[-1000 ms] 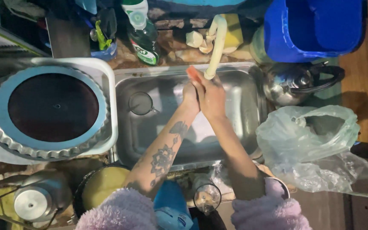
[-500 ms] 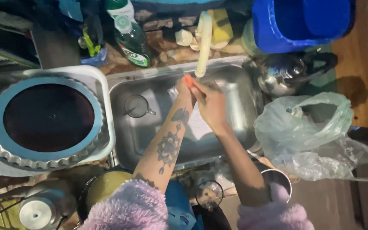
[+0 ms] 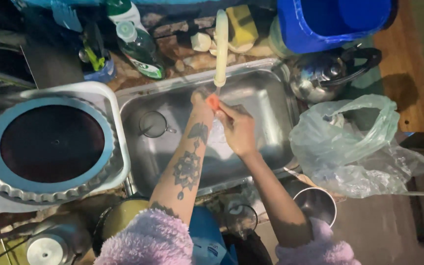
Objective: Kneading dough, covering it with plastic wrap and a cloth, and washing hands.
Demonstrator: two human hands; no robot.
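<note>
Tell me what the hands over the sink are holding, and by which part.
The left hand and right hand meet under the tap, over the sink. Something clear seems to be between them; the thing and the grip cannot be told.

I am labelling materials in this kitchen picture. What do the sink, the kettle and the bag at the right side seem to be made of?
The sink looks like stainless steel: grey, dull sheen, pressed basin walls. The kettle seems polished metal, since it gives mirror-like highlights; its dark handle may be plastic, hard to tell. The bag appears thin translucent plastic film, crinkled, with things showing faintly through it.
</note>
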